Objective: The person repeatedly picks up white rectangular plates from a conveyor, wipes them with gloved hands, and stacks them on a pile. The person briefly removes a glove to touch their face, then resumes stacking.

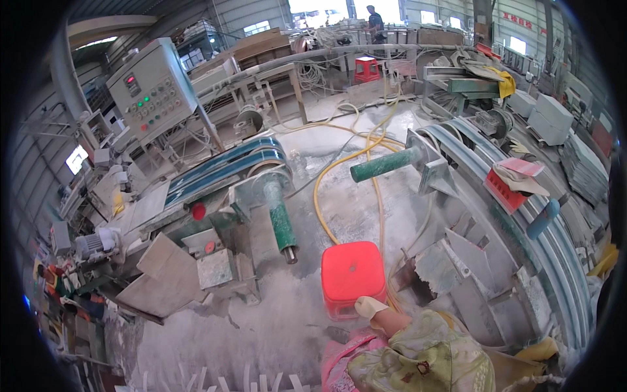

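A red plastic stool with a square, rounded top and a small hole in its middle stands on the dusty floor in front of me. My right hand, in a pale cream covering with a bare wrist, is at the stool's near right edge. Its thumb side lies against the rim and the other fingers are mostly hidden, seemingly curled round the edge. A green patterned sleeve covers that forearm, beside pink cloth. My left hand does not show.
Green-coated rollers jut from belt machines on both sides. Yellow hoses cross the floor beyond the stool. A control cabinet stands far left. On the right belt sits a red crate; broken slabs lean left. A person stands far back.
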`<action>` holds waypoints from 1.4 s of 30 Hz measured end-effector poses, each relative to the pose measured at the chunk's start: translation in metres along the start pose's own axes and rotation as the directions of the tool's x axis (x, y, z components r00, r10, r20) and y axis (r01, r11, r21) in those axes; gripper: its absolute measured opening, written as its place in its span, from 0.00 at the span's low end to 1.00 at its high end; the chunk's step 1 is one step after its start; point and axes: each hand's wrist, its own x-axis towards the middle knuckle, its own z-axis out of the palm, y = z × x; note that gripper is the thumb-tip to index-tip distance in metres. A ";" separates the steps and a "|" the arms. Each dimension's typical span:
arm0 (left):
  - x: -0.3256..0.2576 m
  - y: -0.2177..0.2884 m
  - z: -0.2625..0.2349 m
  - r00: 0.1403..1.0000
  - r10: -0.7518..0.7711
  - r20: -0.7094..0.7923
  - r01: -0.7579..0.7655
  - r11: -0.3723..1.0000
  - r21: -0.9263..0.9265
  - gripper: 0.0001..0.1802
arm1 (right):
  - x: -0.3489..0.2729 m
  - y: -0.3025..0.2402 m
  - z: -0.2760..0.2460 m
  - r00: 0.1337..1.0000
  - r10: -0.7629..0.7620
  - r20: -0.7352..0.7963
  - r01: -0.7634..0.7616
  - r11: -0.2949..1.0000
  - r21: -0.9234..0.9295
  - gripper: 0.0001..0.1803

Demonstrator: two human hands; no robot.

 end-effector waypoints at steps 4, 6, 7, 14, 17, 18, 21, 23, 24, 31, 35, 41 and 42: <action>0.027 0.037 -0.002 0.997 0.018 -0.079 -0.018 1.000 0.001 0.22 | 0.025 0.023 -0.032 0.995 0.102 0.019 -0.101 0.993 -0.057 0.22; 0.032 0.037 -0.005 0.992 0.017 -0.127 -0.019 1.000 -0.015 0.22 | 0.040 0.040 -0.031 0.989 0.106 0.099 -0.110 0.993 0.038 0.22; 0.037 0.035 -0.009 0.988 0.022 -0.150 -0.026 0.999 -0.025 0.22 | 0.044 0.048 -0.030 0.983 0.099 0.156 -0.111 0.991 0.071 0.22; 0.030 0.024 -0.012 0.955 -0.039 -0.294 0.007 0.994 -0.109 0.20 | 0.024 0.030 -0.031 0.930 0.324 0.171 -0.349 0.643 0.682 0.13; 0.017 0.039 -0.027 0.924 -0.125 -0.362 0.089 0.989 -0.114 0.22 | 0.040 0.053 -0.026 0.935 0.302 0.185 -0.349 0.692 0.633 0.12; 0.014 0.042 -0.031 0.909 -0.146 -0.391 0.114 0.988 -0.104 0.21 | 0.050 0.062 -0.025 0.936 0.302 0.178 -0.346 0.714 0.609 0.13; 0.022 0.031 -0.040 0.885 -0.226 -0.408 0.173 0.972 -0.162 0.21 | 0.078 0.077 -0.018 0.958 0.253 0.137 -0.287 0.857 0.429 0.14; 0.037 0.031 -0.049 0.888 -0.282 -0.363 0.203 0.949 -0.241 0.21 | 0.091 0.064 -0.022 0.934 0.282 0.222 -0.353 0.831 0.430 0.16; 0.036 0.047 -0.062 0.894 -0.311 -0.323 0.221 0.932 -0.286 0.21 | 0.093 0.045 -0.027 0.917 0.300 0.262 -0.389 0.817 0.426 0.16; 0.121 0.055 -0.108 0.883 -0.374 -0.285 0.223 0.866 -0.447 0.24 | 0.140 -0.098 0.005 0.942 0.224 0.250 -0.320 0.824 0.468 0.19; 0.162 0.061 -0.161 0.892 -0.412 -0.187 0.232 0.772 -0.592 0.27 | 0.174 -0.168 0.048 0.968 0.147 0.204 -0.224 0.872 0.435 0.21; 0.250 0.059 -0.234 0.912 -0.369 -0.181 0.266 0.866 -0.423 0.33 | 0.261 -0.278 0.104 0.938 -0.091 0.334 0.041 0.987 0.153 0.18; 0.257 0.050 -0.239 0.893 -0.396 -0.212 0.262 0.843 -0.469 0.31 | 0.261 -0.318 0.106 0.893 -0.123 0.433 0.140 0.990 -0.009 0.17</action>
